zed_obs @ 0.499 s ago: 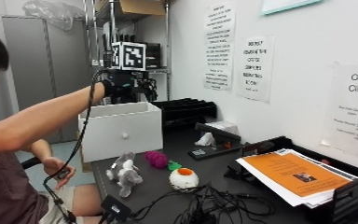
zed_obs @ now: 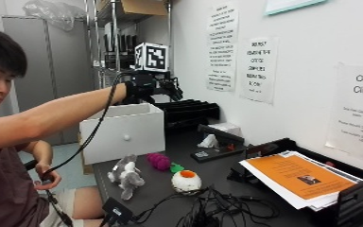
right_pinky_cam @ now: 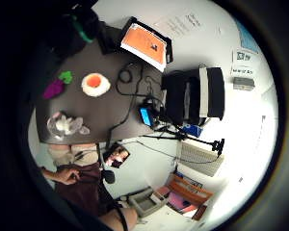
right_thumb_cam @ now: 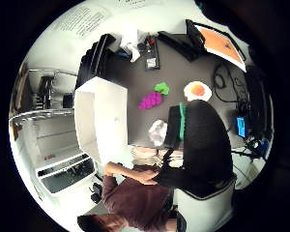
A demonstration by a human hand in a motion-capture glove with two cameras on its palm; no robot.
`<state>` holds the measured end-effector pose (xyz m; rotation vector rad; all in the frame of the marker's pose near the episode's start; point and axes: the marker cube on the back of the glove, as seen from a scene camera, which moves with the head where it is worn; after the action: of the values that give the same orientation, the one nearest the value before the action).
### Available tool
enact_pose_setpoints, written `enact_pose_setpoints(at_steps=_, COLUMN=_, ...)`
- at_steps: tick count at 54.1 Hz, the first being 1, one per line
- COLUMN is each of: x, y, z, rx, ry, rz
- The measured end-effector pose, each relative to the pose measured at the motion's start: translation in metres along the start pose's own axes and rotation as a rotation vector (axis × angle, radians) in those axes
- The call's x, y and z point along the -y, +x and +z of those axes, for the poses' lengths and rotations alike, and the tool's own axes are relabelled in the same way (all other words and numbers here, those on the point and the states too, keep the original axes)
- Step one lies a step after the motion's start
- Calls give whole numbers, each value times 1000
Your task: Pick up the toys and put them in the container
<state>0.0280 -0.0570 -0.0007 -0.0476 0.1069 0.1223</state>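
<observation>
**Entry: right hand above the bin, three toys on the table**

My right hand hangs over the white bin, arm stretched across the table. Whether my fingers are spread or curled round something I cannot tell — the glove hides them in the outside view, and neither palm view shows them plainly.

Toys not yet binned, all on the dark tabletop beside the bin:
- grey plush, lying nearest the table's front edge
- purple grapes with a green leaf, between the plush and the egg
- fried egg, white with an orange yolk, just beside a tangle of cables

The thumb side palm view looks down on the bin's open top and the grapes and egg past it.

Judgement: if I carry anything, it should drop inside the walls, not on the rim. Next I would go for the plush or grapes — both sit apart from the cables. The egg wants a lift straight up to avoid snagging them.
</observation>
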Motion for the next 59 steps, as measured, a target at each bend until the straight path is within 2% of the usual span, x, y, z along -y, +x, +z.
enact_pose_setpoints(at_steps=7, x=18, y=3, z=15, rx=4, ry=-16, rz=-13)
enact_pose_setpoints(at_steps=19, x=69, y=10, z=87, rx=91, ry=-70, rz=-38)
enact_pose_setpoints(at_steps=29, x=100, y=17, z=177, rx=125, ry=-160, rz=-29)
enact_pose_setpoints(at_steps=39, x=114, y=19, z=277, rx=224, ry=-278, rz=71)
enact_pose_setpoints(at_steps=44, x=115, y=19, z=310, rx=160, ry=-181, rz=70)
enact_pose_setpoints(at_steps=59, x=108, y=9, z=315, rx=185, ry=102, rz=68)
